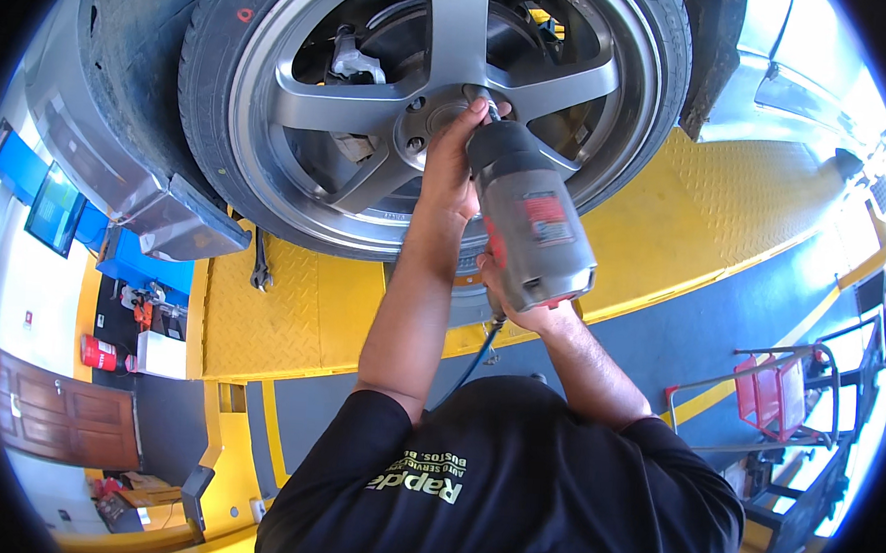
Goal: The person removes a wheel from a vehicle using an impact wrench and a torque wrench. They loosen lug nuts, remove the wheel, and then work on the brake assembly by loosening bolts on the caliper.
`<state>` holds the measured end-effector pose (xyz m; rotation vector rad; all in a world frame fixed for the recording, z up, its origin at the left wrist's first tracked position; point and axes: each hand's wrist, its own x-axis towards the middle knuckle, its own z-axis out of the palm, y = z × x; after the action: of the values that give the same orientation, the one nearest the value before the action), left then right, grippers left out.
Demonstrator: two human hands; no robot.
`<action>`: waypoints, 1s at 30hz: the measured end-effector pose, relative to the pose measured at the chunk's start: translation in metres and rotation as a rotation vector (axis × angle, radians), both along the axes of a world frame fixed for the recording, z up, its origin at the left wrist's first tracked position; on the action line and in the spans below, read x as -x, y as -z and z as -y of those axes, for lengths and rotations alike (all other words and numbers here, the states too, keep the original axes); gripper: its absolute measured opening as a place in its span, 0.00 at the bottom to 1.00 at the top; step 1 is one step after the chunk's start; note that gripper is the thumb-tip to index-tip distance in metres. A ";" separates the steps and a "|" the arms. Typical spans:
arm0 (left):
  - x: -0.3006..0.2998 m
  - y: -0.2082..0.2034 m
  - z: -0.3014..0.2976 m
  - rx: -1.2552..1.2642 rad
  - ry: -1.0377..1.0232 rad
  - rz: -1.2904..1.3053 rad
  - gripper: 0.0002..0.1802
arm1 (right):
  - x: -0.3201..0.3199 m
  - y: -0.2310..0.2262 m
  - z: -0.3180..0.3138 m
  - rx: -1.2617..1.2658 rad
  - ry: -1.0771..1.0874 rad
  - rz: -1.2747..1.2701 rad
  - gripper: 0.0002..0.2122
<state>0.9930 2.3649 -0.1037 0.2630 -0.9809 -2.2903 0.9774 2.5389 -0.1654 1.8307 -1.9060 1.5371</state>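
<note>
R hand point(526, 311) is clamped on the handle of the impact wrench point(546, 227), slightly blurred, in front of the wheel: grey body w/ black nose, red trim & red label, blue hose point(477, 353) hanging below. Farther out, L hand point(449, 172) has thumb & fingers closed round the socket point(477, 94) at the wrench's tip, by the hub of the wheel point(456, 32), which is satin grey w/ 5 spokes & a black tire point(208, 104) bearing a small red mark. Behind, a silver part point(354, 64) shows btwn 2 spokes.
</note>
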 end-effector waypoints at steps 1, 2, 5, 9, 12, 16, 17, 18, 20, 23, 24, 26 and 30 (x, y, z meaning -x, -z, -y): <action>-0.001 0.000 -0.001 0.017 0.024 -0.029 0.20 | 0.000 -0.001 -0.001 -0.089 -0.028 0.114 0.15; -0.001 -0.001 -0.001 -0.026 0.030 -0.025 0.20 | 0.000 -0.003 -0.001 -0.081 -0.049 0.154 0.14; -0.004 -0.003 -0.002 -0.039 0.102 -0.044 0.20 | 0.001 -0.007 -0.001 0.105 0.055 -0.032 0.10; -0.004 -0.002 -0.004 -0.018 0.090 -0.054 0.21 | 0.000 -0.010 -0.002 -0.072 0.003 0.192 0.10; -0.003 -0.001 -0.003 -0.026 0.065 -0.043 0.20 | -0.003 -0.014 -0.003 -0.008 0.002 0.126 0.08; -0.002 -0.002 0.002 -0.023 0.043 -0.023 0.19 | -0.007 -0.014 -0.007 0.052 -0.105 0.442 0.05; -0.002 -0.003 0.004 0.009 0.032 -0.029 0.19 | -0.007 -0.012 -0.007 -0.054 -0.175 0.665 0.06; -0.001 -0.004 0.004 0.038 0.023 -0.027 0.18 | -0.008 -0.009 -0.008 -0.053 -0.233 0.750 0.06; 0.000 -0.005 0.005 0.030 0.011 -0.009 0.18 | -0.007 -0.001 -0.008 -0.059 -0.285 0.698 0.07; 0.001 -0.007 0.004 -0.033 0.009 0.071 0.18 | -0.003 0.015 -0.011 -0.199 -0.177 0.767 0.14; 0.001 -0.006 0.003 -0.031 0.008 0.071 0.18 | -0.001 0.021 -0.012 -0.132 -0.296 0.855 0.14; 0.000 -0.003 0.005 0.008 -0.018 0.015 0.19 | 0.003 0.030 -0.019 -0.008 -0.481 0.955 0.15; -0.018 0.014 0.015 0.044 0.108 -0.023 0.20 | 0.014 0.039 -0.049 -0.100 -0.289 0.424 0.16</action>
<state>1.0107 2.3495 -0.1172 0.1692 -1.0552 -2.3603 0.9632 2.5875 -0.2043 2.0255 -1.9750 2.1044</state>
